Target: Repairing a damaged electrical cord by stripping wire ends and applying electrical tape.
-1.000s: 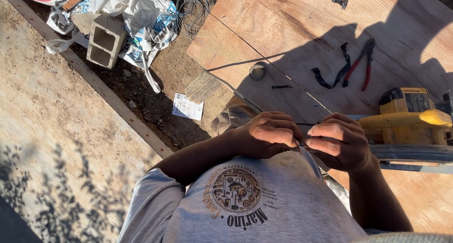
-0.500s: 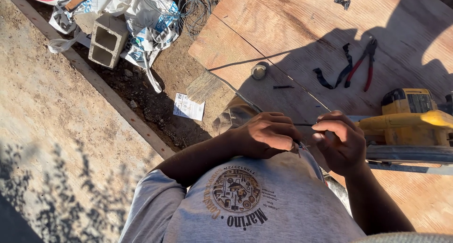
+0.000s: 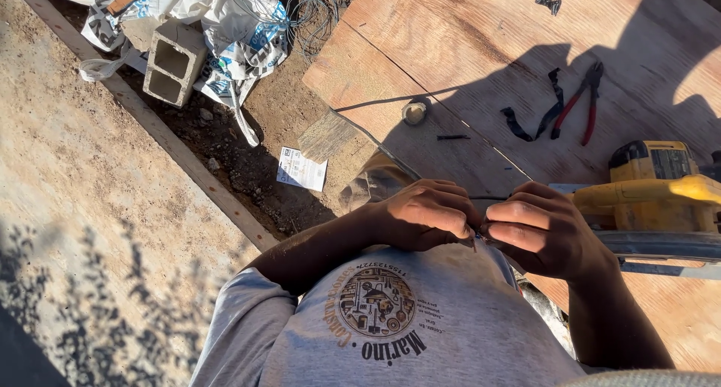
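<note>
My left hand (image 3: pixel 428 214) and my right hand (image 3: pixel 544 229) meet in front of my grey printed shirt (image 3: pixel 420 319). Their fingertips pinch the end of a thin dark wire (image 3: pixel 475 240) between them. The wire (image 3: pixel 375 135) runs up and left from my hands across the plywood sheet (image 3: pixel 481 49). Both sets of fingers are curled tightly, and they hide the wire's tip.
A yellow power saw (image 3: pixel 653 195) sits right beside my right hand. Red-handled pliers (image 3: pixel 574 105), a black strap (image 3: pixel 533 120) and a tape roll (image 3: pixel 414 111) lie on the plywood. On the dirt are a concrete block (image 3: pixel 174 60), plastic bags (image 3: pixel 233 19), coiled wire (image 3: pixel 315 12) and a paper (image 3: pixel 302 169).
My hands stay pressed together at the wire. The right fingers have curled down closer to the left hand's. The view has shifted only slightly.
</note>
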